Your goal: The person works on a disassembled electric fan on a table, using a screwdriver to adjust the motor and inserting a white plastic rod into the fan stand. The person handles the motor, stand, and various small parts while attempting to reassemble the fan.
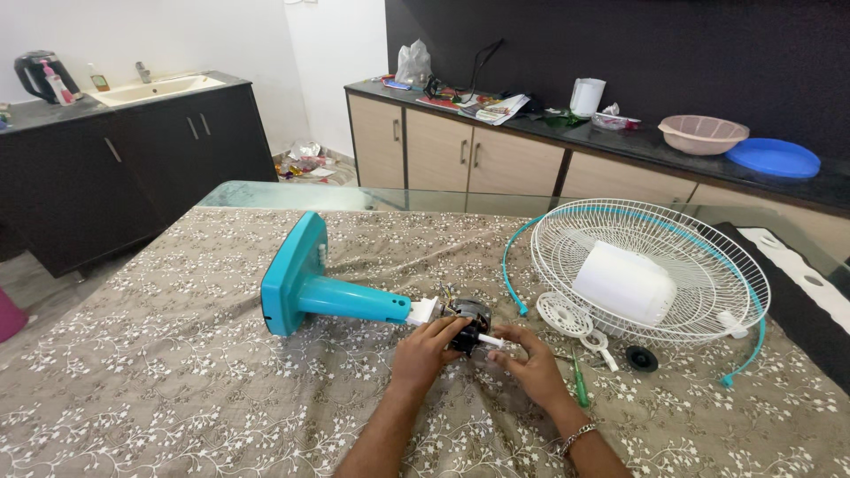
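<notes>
A teal fan stand (332,293) lies on its side on the patterned tablecloth, base to the left. Its bare black motor (467,312) sits at the right end. My left hand (427,350) grips the motor from below. My right hand (524,362) pinches a small white syringe-like oiler (492,340), its tip against the motor front. A white wire fan guard (651,270) lies to the right with a white motor cover (624,282) resting inside it.
A round white plastic piece (564,315), a black knob (641,358), a green-handled screwdriver (580,383) and a loose teal rim ring (511,266) lie near my right hand. Counters with a sink (158,89), bowl (703,134) and clutter stand behind the table.
</notes>
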